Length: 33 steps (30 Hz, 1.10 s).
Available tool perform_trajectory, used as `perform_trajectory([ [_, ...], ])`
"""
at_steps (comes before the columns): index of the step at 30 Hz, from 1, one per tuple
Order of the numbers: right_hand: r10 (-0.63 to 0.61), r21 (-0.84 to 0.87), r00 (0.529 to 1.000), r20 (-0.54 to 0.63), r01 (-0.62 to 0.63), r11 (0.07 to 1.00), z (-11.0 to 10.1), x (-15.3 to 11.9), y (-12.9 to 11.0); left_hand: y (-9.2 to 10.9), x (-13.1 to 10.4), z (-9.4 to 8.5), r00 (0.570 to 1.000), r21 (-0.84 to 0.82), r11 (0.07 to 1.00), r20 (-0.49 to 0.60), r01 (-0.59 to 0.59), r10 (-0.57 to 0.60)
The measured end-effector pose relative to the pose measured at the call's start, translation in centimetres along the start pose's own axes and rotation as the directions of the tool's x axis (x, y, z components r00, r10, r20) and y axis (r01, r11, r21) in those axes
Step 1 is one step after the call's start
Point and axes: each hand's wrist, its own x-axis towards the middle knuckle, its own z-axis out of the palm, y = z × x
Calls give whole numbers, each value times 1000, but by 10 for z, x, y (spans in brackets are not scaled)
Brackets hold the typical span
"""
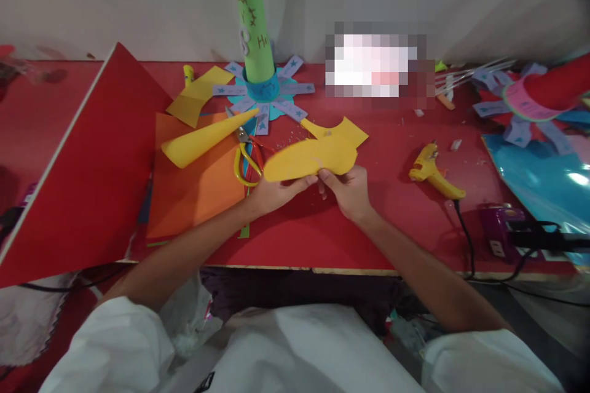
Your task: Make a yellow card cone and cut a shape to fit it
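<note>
Between my two hands is a long yellow paper cutout with rounded ends, held above the red table. My left hand grips its lower edge, the thumb pointing right and the other fingers hidden behind the paper. Closer to the wide right end, my right hand pinches the same edge with its thumb in front. A yellow paper scrap with a curved cut lies just behind the cutout. To the left are yellow-handled scissors and a rolled yellow paper cone, which rests over orange sheets.
A green paper tube on a blue base with purple strips stands at the back. A red board leans up at left. On the right lie a yellow glue gun with its cord, a purple box and a blue glossy sheet.
</note>
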Motion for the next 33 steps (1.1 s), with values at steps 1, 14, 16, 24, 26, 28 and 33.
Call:
perform_trajectory([
  [1, -10, -5, 999, 32, 11, 1000, 1, -1, 0, 1, -3, -1, 999, -10, 1000, -35, 9, -9],
  [14, 65, -803, 863, 501, 436, 405, 91, 37, -38, -15, -62, -107, 823, -179, 960, -496, 216, -278],
  [16, 148, -836, 832, 534, 494, 240, 115, 48, -39, -10, -67, -111, 841, -161, 967, -480, 196, -250],
  [24, 273, -853, 809, 520, 505, 130, 142, 60, -29, 7, -61, -115, 856, -251, 961, -465, 115, -224],
  [26, 306, -852, 796, 523, 494, 171, 132, 56, -34, 12, -58, -115, 852, -276, 957, -474, 94, -220],
  [28, 232, -849, 820, 523, 475, 234, 115, 49, -41, 19, -56, -117, 847, -259, 962, -488, 89, -210],
  [33, 74, -752, 934, 351, 234, 616, 53, 26, -39, 44, -44, -121, 835, -111, 988, -530, 106, -149],
])
